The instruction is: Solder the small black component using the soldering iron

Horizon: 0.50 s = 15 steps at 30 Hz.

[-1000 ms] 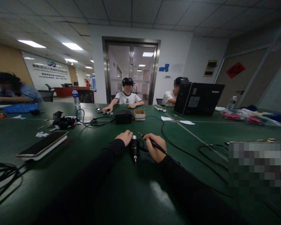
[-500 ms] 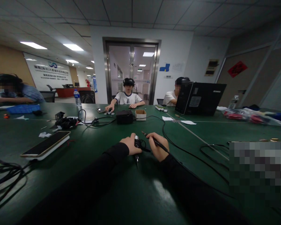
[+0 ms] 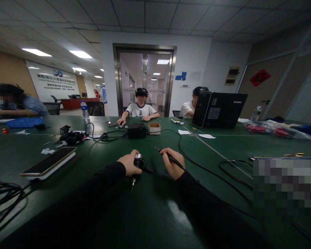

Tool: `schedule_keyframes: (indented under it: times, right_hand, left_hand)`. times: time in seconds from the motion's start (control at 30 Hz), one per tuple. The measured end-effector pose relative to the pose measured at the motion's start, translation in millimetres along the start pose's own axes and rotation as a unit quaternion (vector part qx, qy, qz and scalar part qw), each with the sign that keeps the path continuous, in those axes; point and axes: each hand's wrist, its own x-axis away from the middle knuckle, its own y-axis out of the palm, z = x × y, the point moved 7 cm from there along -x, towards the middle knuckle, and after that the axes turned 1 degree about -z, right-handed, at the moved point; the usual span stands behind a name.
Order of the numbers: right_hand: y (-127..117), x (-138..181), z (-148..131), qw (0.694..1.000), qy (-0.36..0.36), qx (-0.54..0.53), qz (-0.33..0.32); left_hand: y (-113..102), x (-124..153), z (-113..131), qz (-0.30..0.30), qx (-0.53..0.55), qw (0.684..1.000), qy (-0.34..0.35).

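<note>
My left hand (image 3: 129, 164) is closed around a black-and-silver tool (image 3: 138, 156) with a bundled black cable (image 3: 142, 164). A thin metal tip (image 3: 133, 184) points down from below that hand toward me. My right hand (image 3: 174, 164) grips a slim black pen-shaped corded tool (image 3: 171, 157), its narrow tip pointing up and left. This tool's cord trails back along my right sleeve. The two hands are apart, with the green tabletop (image 3: 155, 200) between and under them. Just what kind of tool is in either hand, I cannot make out.
Ahead lie a black box (image 3: 137, 131) and a small open carton (image 3: 154, 128). A phone (image 3: 50, 160) on a white block is at left, cables (image 3: 5, 204) beside it. A black computer case (image 3: 219, 110) stands at right. Several people sit around the table.
My left hand has moved left and slightly toward me with its tool and cable bundle, away from my right hand. The right hand keeps its grip, nearly in place.
</note>
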Motion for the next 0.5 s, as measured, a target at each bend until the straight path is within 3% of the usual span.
schedule_keyframes:
  times: [0.27, 0.5]
  right_hand:
    - [1.2, 0.4, -4.5, 1.0, -0.002, 0.01, -0.01]
    - [3.7, 1.2, -1.3, 1.0, 0.003, 0.013, -0.018]
  left_hand:
    - [-32.1, 70.8, -105.4, 0.014, 0.068, 0.995, -0.067]
    - [-49.9, 138.6, -184.3, 0.07, 0.089, 0.984, -0.14]
